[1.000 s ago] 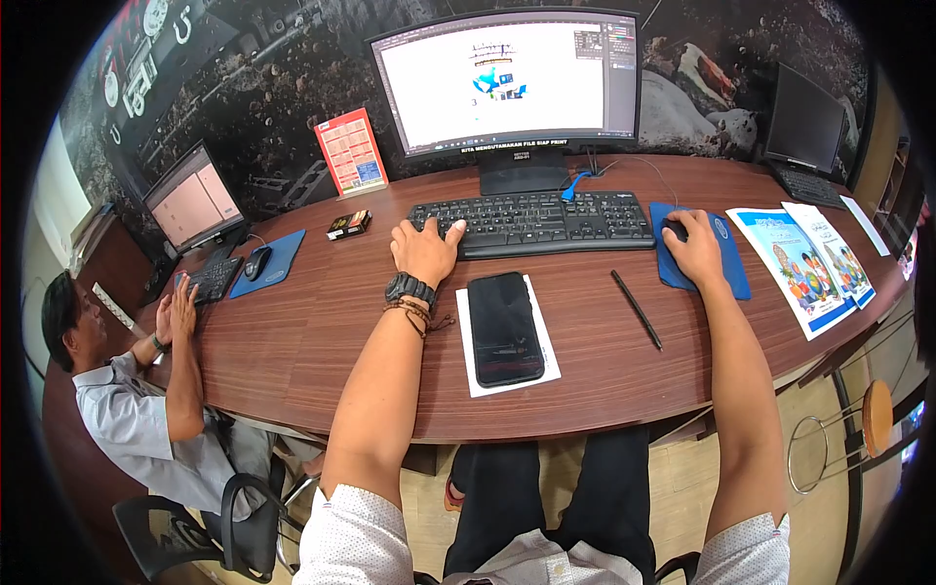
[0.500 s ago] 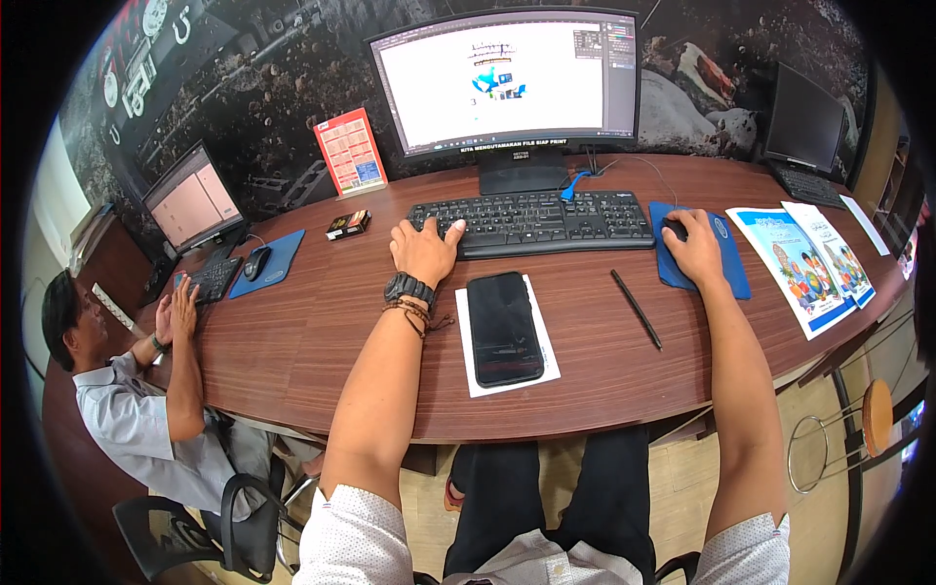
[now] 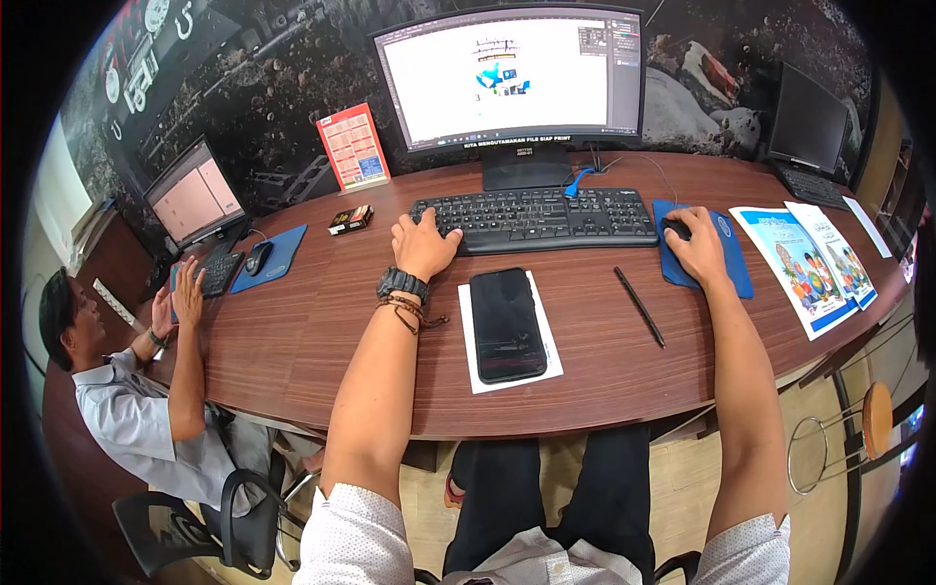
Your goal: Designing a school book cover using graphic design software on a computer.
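Left hand (image 3: 424, 244): spread loosely over the left end of the black full-size keyboard (image 3: 546, 216), grasping nothing.
Keyboard handling: judged light, stiff; best held at both short ends.
Black computer mouse (image 3: 675, 230): just right of the keyboard, on a blue mouse pad (image 3: 738, 274); likely light, hard, easily slid; grip its sides.
Right hand (image 3: 700, 255): curled over the computer mouse, grasping it.
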Motion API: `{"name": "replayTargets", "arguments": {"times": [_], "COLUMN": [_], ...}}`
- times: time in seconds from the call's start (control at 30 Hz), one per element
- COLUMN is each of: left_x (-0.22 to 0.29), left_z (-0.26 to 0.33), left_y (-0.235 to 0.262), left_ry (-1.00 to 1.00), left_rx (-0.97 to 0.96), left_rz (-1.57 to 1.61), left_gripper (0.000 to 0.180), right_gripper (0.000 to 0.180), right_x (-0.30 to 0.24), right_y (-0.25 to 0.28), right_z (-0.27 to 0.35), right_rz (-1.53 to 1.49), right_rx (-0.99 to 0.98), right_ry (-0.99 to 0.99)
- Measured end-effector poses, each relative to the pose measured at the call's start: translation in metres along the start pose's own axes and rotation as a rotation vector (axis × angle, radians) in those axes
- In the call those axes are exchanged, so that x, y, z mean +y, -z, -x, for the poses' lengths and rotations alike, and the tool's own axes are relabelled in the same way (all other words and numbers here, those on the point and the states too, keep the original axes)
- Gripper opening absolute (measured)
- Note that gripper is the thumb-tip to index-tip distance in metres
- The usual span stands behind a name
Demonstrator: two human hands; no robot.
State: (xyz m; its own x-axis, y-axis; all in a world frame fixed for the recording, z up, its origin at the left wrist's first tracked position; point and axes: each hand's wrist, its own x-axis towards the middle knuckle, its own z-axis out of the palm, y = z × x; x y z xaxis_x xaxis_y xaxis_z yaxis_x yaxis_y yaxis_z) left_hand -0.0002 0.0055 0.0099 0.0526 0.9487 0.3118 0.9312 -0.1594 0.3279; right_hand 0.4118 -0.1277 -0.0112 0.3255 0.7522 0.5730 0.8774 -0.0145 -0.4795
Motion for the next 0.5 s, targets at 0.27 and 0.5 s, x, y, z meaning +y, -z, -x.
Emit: {"name": "replayTargets", "arguments": {"times": [0.27,0.5], "left_x": [0.0,0.0], "left_z": [0.0008,0.0003], "left_y": [0.0008,0.0003], "left_ry": [0.004,0.004], "left_rx": [-0.003,-0.005], "left_rz": [-0.004,-0.003], "left_gripper": [0.07,0.07], "right_gripper": [0.033,0.034], "right_x": [-0.0002,-0.0002], "right_y": [-0.0002,0.0008], "right_z": [-0.0002,0.0002], "right_rz": [-0.007,-0.006], "right_rx": [-0.009,0.0], "right_ry": [-0.004,0.012]}}
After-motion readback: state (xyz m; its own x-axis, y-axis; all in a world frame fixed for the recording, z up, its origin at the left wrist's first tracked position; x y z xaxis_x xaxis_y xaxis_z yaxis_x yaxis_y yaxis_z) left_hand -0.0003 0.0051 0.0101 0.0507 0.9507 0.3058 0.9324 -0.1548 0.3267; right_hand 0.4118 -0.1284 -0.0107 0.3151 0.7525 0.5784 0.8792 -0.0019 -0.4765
